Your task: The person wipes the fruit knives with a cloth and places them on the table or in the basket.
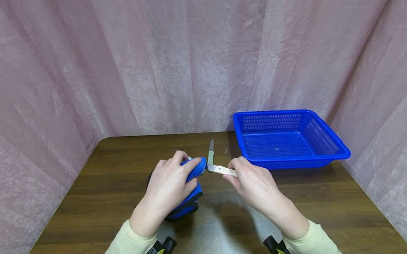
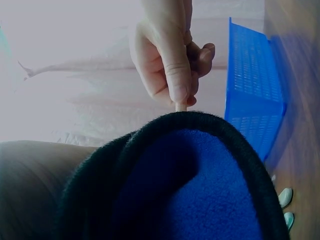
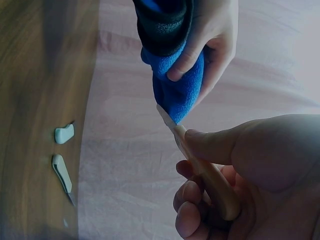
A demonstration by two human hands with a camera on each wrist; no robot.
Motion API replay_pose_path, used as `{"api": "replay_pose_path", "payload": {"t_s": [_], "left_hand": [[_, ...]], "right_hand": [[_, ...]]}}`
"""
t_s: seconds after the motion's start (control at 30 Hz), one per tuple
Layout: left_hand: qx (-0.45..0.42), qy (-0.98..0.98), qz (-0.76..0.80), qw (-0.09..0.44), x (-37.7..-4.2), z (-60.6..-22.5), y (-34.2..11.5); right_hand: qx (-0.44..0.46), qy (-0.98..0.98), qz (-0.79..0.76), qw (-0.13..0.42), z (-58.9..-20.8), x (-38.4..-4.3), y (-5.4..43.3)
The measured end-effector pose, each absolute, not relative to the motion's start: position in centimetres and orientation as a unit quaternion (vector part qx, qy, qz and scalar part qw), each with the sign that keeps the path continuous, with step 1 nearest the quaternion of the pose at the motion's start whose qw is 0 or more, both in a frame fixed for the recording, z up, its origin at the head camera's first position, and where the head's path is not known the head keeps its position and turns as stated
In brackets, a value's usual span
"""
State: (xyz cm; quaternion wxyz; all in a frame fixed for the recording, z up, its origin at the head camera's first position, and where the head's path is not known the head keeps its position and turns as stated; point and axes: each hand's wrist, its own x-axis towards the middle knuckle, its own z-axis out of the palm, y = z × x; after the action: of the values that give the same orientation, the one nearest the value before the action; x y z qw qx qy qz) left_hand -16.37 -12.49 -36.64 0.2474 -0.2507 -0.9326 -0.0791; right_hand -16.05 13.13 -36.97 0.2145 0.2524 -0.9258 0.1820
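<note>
My left hand (image 1: pixel 168 185) grips a blue cloth (image 1: pixel 187 199) with black edging, bunched and folded over under the fingers. In my right hand (image 1: pixel 257 181) is a small knife (image 1: pixel 226 170) with a cream handle, pinched between thumb and fingers. Its blade points left and meets the folded cloth; in the right wrist view the blade (image 3: pixel 166 116) lies right at the cloth's lower end, partly covered by it. Beyond the hands a second knife (image 1: pixel 211 156) with a pale green handle lies on the table, blade pointing away.
A blue plastic basket (image 1: pixel 342 152) with lattice walls stands at the back right of the brown wooden table (image 1: pixel 104 207). Another pale-handled piece (image 3: pixel 64 134) lies beside the green-handled knife, mostly hidden behind my left hand in the head view. Pink curtains (image 1: pixel 173 67) hang around the table.
</note>
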Motion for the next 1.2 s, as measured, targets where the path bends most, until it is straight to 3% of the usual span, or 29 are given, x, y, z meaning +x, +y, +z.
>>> {"api": "replay_pose_path", "payload": {"t_s": [1.2], "left_hand": [[-0.217,-0.946,-0.099,0.22,-17.0,-36.4,-13.6]], "right_hand": [[0.243,-0.931,0.182,0.202,-36.8,-16.1,13.3]]}}
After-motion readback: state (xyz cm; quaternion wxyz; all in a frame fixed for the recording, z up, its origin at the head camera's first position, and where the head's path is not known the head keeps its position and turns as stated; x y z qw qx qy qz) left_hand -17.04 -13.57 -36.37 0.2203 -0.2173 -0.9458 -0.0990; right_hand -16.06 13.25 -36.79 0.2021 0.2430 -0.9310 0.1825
